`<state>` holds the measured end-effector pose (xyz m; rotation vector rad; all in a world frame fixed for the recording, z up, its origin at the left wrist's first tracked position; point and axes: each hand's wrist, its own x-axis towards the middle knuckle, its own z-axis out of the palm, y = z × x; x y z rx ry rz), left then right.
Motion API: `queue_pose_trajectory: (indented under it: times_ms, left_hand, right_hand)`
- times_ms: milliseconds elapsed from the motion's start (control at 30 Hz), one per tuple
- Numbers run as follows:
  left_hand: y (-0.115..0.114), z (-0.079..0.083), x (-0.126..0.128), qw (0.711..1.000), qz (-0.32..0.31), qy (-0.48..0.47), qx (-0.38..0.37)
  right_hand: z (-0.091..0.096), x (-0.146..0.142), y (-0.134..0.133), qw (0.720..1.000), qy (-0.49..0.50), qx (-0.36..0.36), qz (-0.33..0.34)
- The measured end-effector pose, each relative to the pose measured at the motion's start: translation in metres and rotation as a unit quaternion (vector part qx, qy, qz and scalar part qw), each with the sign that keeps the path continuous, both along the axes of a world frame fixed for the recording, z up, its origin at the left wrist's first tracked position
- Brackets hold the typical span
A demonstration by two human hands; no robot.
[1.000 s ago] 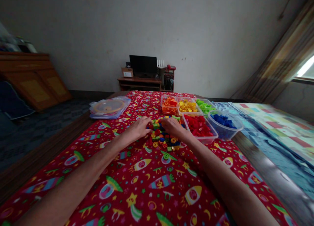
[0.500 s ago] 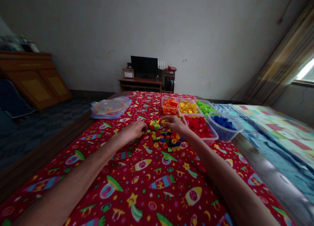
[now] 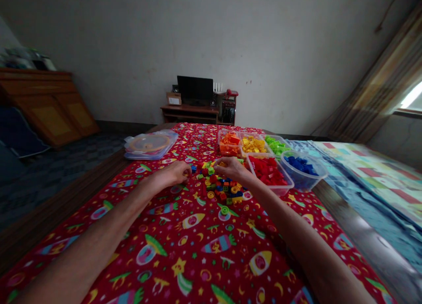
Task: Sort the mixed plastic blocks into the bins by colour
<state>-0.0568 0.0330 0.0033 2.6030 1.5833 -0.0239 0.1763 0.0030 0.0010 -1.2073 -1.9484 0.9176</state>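
Note:
A mixed heap of small plastic building blocks [image 3: 224, 187] in red, yellow, green, blue and orange lies on the red patterned tablecloth [image 3: 194, 238]. My left hand [image 3: 178, 172] is just left of the heap, its fingers curled together, with whatever they hold too small to name. Beside its fingertips lies a blue block [image 3: 194, 168]. Over the far side of the heap, my right hand [image 3: 232, 168] has thumb and fingers bent together around what looks like a yellow block [image 3: 223, 164]. Its back hides some blocks. A green wheel-like piece [image 3: 224, 210] lies nearest me.
Clear plastic tubs at the right hold orange blocks [image 3: 230, 141], yellow blocks [image 3: 253, 144], green blocks [image 3: 276, 145], red blocks [image 3: 268, 171] and blue blocks [image 3: 300, 164]. Stacked lids [image 3: 150, 145] lie at the far left of the table. A bed [image 3: 372, 181] adjoins the right edge.
My left hand has moved left, away from the heap, and the blue block now shows beside it. My right hand has shifted slightly left over the heap.

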Motion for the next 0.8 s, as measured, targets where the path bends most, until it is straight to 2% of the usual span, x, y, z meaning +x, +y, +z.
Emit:
queue_pose_trajectory:
  times_ms: [200, 300, 433, 533, 700, 800]
  left_hand:
    - [0.006, -0.005, -0.012, 0.998, 0.018, -0.064, -0.019]
    - [0.009, -0.006, -0.010, 0.985, 0.053, -0.161, -0.027]
    - [0.002, 0.000, 0.008, 0.927, 0.046, -0.357, -0.107]
    - [-0.007, 0.003, 0.026, 0.881, 0.014, -0.447, -0.152]
    - [-0.017, -0.004, 0.041, 0.832, 0.011, -0.511, -0.216]
    - [-0.018, -0.006, 0.041, 0.833, 0.012, -0.516, -0.201]
  right_hand:
    - [0.005, -0.007, -0.007, 0.999, -0.038, 0.030, -0.005]
    - [0.005, -0.009, -0.009, 0.999, -0.039, 0.035, 0.000]
    - [0.006, -0.011, -0.009, 0.998, -0.054, 0.037, -0.020]
    - [0.008, -0.013, -0.012, 0.994, -0.073, 0.080, -0.019]
    - [0.010, -0.016, -0.020, 0.970, -0.164, 0.177, 0.015]
    - [0.011, -0.010, -0.021, 0.959, -0.195, 0.207, 0.013]
